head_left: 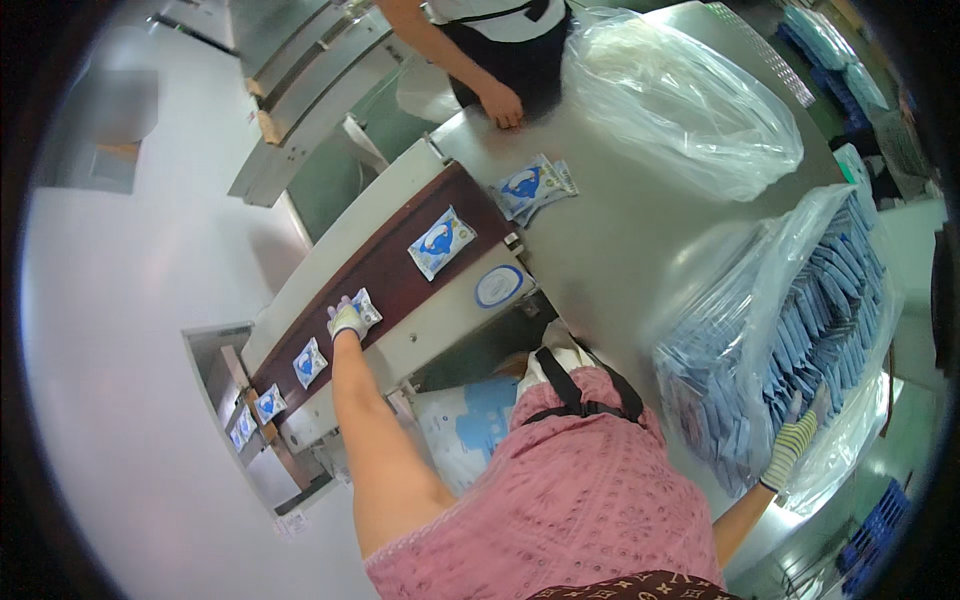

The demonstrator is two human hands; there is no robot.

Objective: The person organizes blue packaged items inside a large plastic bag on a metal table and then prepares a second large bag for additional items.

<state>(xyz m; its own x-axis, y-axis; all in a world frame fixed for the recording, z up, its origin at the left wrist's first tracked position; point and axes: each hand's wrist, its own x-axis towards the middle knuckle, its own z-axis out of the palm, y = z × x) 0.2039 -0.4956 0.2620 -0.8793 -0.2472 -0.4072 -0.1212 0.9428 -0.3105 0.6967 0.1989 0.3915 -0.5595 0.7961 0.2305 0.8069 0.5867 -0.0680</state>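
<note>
Left hand (346, 320), gloved, fingers closed over a small packet (364, 307) on the brown belt (400, 270), at nine o'clock. Right hand (795, 440), gloved, fingers spread flat against the bag of blue packets (800, 330), at four o'clock.

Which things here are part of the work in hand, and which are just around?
In use: left hand on a packet on the belt; right hand in the bag of packets.
Around: loose packets, clear bag, co-worker's hand.
</note>
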